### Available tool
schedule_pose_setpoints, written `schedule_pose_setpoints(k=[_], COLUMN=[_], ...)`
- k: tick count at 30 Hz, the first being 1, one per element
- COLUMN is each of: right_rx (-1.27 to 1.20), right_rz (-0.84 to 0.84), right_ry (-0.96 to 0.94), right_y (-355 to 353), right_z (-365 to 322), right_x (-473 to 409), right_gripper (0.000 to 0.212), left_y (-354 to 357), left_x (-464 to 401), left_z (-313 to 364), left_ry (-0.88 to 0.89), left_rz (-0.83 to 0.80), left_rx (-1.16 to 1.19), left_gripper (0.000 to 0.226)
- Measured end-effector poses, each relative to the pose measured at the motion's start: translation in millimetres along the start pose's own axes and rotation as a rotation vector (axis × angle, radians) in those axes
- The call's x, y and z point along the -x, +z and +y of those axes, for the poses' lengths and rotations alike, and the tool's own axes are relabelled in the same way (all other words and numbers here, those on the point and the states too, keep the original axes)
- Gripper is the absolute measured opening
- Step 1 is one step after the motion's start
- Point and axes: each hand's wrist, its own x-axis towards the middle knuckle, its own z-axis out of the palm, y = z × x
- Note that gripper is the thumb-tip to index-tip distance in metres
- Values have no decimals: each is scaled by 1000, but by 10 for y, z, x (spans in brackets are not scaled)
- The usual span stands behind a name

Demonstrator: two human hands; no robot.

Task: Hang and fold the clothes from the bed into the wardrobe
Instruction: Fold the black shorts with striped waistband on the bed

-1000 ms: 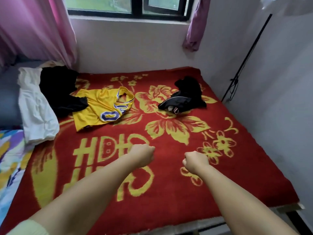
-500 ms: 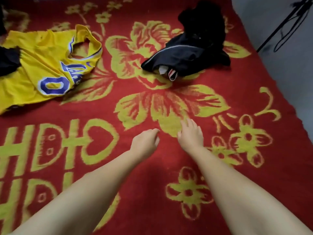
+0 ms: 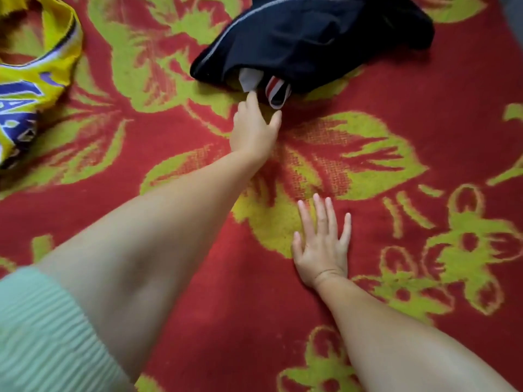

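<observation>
From the head view, my left hand (image 3: pixel 254 128) reaches to the near edge of the dark garment (image 3: pixel 311 38) on the red flowered bed (image 3: pixel 396 94), fingertips touching its white tag; I cannot tell whether the grip pinches. My right hand (image 3: pixel 321 244) lies flat, fingers spread. The yellow jersey (image 3: pixel 31 80) lies far left.
</observation>
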Motion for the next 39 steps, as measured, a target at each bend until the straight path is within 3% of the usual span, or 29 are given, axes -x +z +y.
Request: schedule_pose_setpoints(k=[6, 12, 20, 23, 27, 29, 31, 34, 36, 38, 39], right_rx=[29, -1, 28, -177, -325, -409, -512, -637, -792, -915, -920], right_rz=[37, 10, -167, -259, -102, -72, -84, -198, -405, -562, -538], right_ry=[-12, 7, 61, 145, 100, -44, -203, -415, -493, -555, -584], right_y=[27, 86, 57, -192, -971, -1547, -2154, -3018, -3572, -4010, -4151], right_z=[51, 98, 169, -36, -465, -744, -1080, -1575, -1894, -2172, -2289], right_x=[-62, -46, -123, -34, 136, 231, 352, 513, 687, 868, 951], right_gripper=[61, 62, 58, 52, 37, 35, 36, 55, 64, 46, 31], left_y=[79, -120, -811, -1212, -1946, -2403, -2876, -3536, -3975, -4360, -4513], left_x=[-478, 375, 1203, 1643, 1978, 2173, 2423, 2660, 2853, 3051, 3149], left_z=[249, -183, -656, -821, -651, -397, -161, 125, 337, 539, 618], left_ry=[-93, -42, -113, -174, -284, -205, -130, 11, 108, 186, 213], left_rz=[72, 171, 334, 441, 570, 475, 238, -46, -92, -82, -71], left_rx=[275, 451, 533, 574, 649, 682, 657, 269, 113, 74, 76], left_gripper=[28, 11, 23, 14, 12, 16, 18, 13, 12, 12, 10])
